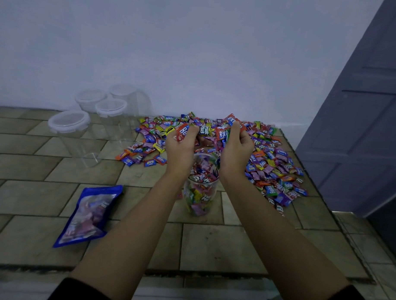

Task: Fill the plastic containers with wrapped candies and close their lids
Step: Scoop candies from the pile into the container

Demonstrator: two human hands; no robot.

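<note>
The main danger here is spilling. The handful of candies (204,130) looks wider than the mouth of the open container (203,155), which stands directly under the grip. If the fingers let go all at once, I think some pieces hit the rim and fall on the tiled table (33,200). A wrist may also knock this light container over. It looks already well filled, so an overfull top may later stop the lid from closing. The left hand (181,147) and the right hand (235,146) are raised side by side with the palms facing each other. Their fingers are curled round the candies, holding them as 1 scoop. Behind the grip and to its right lies the big candy pile (271,157). Well to its left stand 4 lidded containers (69,123), which look empty. A blue bag (89,215) lies left of the grip, nearer the person.
</note>
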